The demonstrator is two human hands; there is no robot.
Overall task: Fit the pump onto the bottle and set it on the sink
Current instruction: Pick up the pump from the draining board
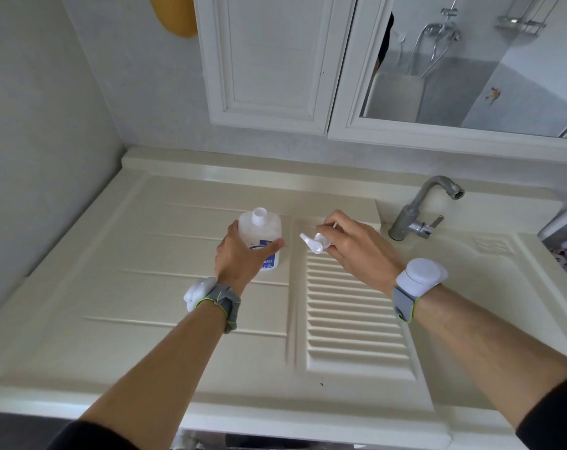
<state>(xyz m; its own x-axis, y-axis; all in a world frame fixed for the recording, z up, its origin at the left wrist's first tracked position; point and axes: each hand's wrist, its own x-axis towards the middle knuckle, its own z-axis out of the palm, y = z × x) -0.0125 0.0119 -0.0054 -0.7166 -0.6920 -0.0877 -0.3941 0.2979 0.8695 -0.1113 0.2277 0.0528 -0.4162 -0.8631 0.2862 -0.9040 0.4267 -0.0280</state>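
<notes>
A clear plastic bottle (260,229) with a blue-and-white label and an open white neck stands on the cream sink top (165,287). My left hand (240,258) wraps around its lower body, thumb across the label. Just to the right, my right hand (353,245) holds the white pump head (313,242), nozzle pointing left, its thin dip tube poking up between my fingers. The pump is apart from the bottle, a short gap right of it and level with the bottle's middle.
A ribbed washboard panel (353,316) lies below my right hand. A grey metal faucet (418,212) stands at the right rear. White cabinet door (265,60) and mirror (470,60) hang above. The wall (32,157) closes the left side. Both wrists wear grey bands.
</notes>
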